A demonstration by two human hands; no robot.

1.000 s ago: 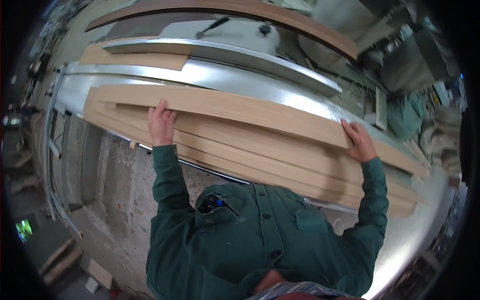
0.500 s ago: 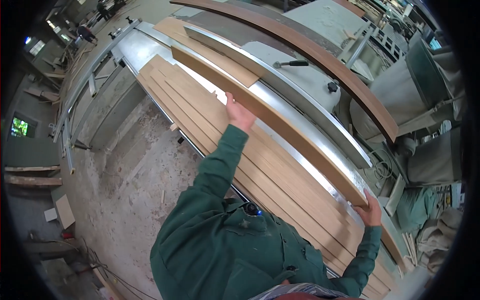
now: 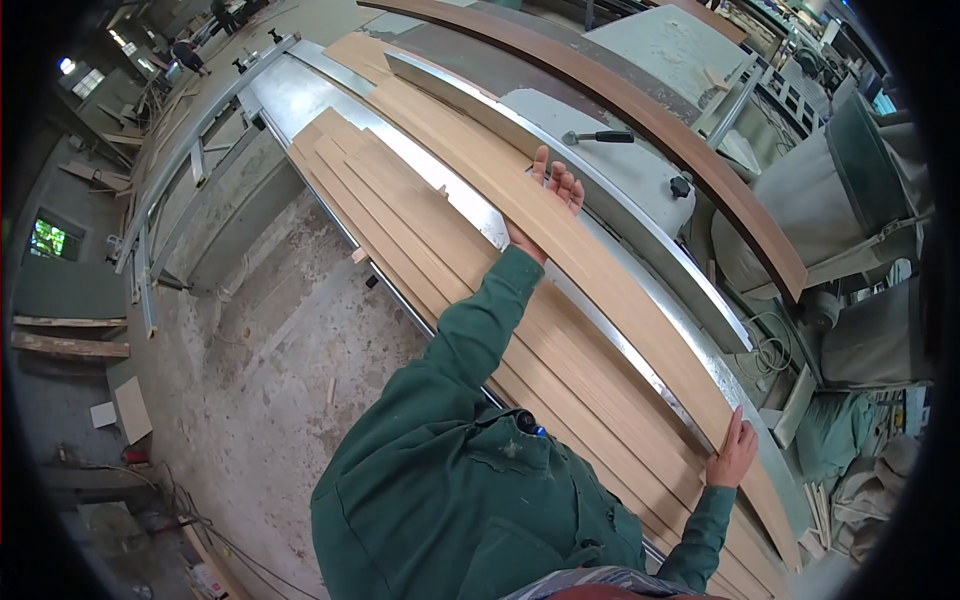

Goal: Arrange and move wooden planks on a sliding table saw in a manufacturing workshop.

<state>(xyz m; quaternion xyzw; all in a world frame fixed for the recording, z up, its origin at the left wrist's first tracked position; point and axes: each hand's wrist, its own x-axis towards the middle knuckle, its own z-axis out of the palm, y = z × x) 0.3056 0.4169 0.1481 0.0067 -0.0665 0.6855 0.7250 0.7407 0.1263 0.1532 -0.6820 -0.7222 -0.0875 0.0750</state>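
Note:
A long, light wooden board [image 3: 610,270] lies with its broad face up along the metal machine table [image 3: 300,90]. My left hand [image 3: 563,186] reaches beneath it, palm up; the board hides the palm, while loosely curled fingers show past its far edge. Toward the board's near right end, my right hand [image 3: 734,455] holds its edge with the fingers laid on the face. Several similar planks [image 3: 420,230] lie side by side just on my side of the held board.
A metal fence [image 3: 570,160] runs beyond the board, with a black-handled ratchet wrench [image 3: 600,137] behind it. Farther off are a black knob [image 3: 681,187] and a long dark-brown strip [image 3: 640,110]. At left, a metal frame [image 3: 190,165] stands over the concrete floor.
The board has turned from standing on edge to showing its broad face. My left hand has moved right and away, under the board; my right hand has shifted slightly nearer.

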